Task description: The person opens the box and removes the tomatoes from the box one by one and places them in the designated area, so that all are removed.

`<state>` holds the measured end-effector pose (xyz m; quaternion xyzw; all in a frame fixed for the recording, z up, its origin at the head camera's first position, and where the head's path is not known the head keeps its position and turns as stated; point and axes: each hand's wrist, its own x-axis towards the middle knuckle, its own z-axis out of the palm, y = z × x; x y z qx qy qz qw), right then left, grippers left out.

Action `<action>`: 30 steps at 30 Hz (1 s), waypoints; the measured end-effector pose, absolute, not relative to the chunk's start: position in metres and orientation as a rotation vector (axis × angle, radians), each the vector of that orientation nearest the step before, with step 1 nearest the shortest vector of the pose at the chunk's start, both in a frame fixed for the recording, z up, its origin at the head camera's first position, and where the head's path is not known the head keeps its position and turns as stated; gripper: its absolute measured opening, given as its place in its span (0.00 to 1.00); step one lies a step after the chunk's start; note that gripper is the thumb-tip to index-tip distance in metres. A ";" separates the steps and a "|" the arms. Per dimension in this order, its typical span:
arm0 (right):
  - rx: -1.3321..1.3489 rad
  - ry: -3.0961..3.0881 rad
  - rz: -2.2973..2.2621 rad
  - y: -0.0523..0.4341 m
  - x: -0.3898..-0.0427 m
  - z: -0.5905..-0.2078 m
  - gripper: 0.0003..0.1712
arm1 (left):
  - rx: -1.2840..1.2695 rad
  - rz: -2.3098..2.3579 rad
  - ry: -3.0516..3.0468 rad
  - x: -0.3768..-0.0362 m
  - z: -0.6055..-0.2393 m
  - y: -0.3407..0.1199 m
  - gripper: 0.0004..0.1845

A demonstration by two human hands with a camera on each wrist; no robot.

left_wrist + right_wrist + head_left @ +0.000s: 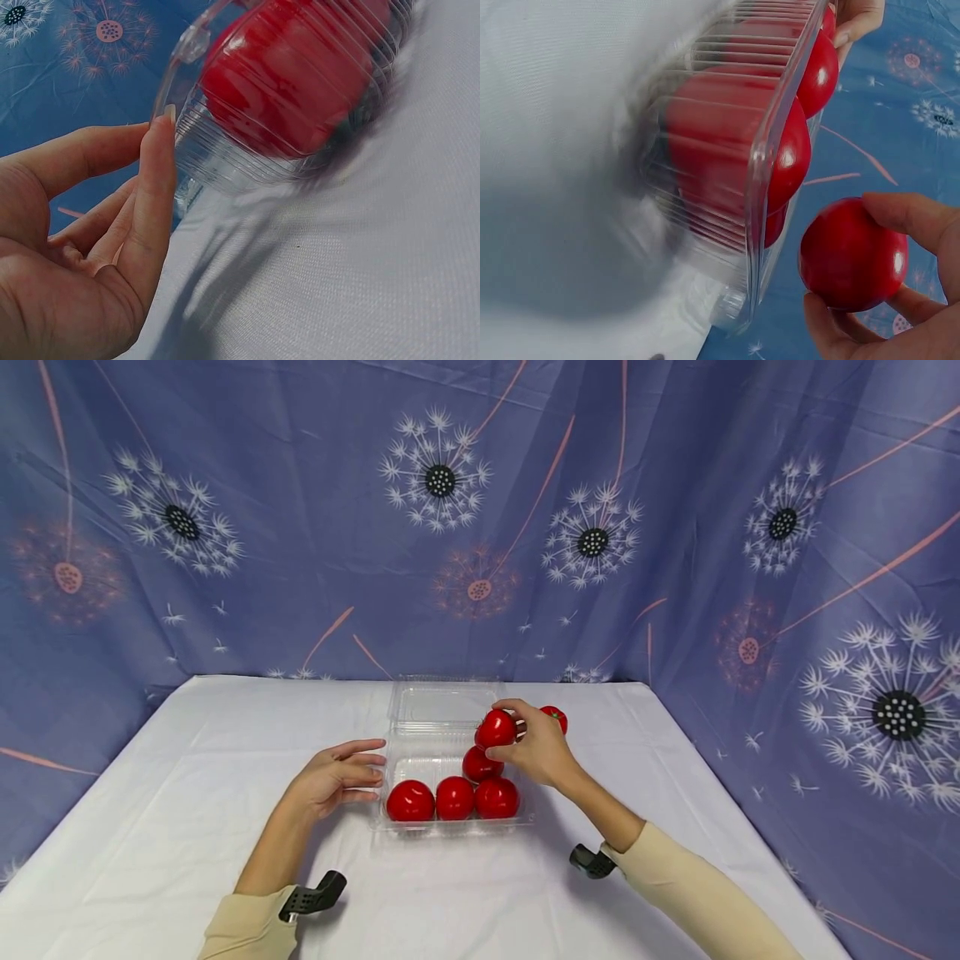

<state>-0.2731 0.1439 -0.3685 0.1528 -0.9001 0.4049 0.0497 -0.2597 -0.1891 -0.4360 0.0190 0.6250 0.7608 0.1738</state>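
Observation:
A clear plastic clamshell box lies with its lid folded back. Three red tomatoes fill its near row, among them the left one, and another tomato sits behind them at the right. My right hand holds one more tomato between thumb and fingers, just above that back tomato. At the box's left side is my left hand, its fingertips touching the rim, fingers loosely extended.
Beyond my right hand a tomato with a green top stands on the white-covered table, partly hidden by the hand. A blue dandelion-print curtain borders the back and sides. Wrist cameras are strapped near both sleeves.

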 end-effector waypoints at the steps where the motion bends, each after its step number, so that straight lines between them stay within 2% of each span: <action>1: 0.459 -2.741 1.248 0.145 -0.273 -0.369 0.38 | 0.052 2.157 1.771 -0.260 -0.436 -0.189 0.37; 11: 0.402 -2.708 1.279 0.158 -0.276 -0.373 0.35 | 0.052 2.158 1.785 -0.260 -0.438 -0.189 0.37; 23: 0.240 -2.696 1.316 0.169 -0.281 -0.376 0.37 | 0.051 2.165 1.785 -0.261 -0.438 -0.190 0.37; 30: 0.285 -2.684 1.287 0.176 -0.282 -0.383 0.45 | 0.049 2.161 1.786 -0.260 -0.438 -0.190 0.36</action>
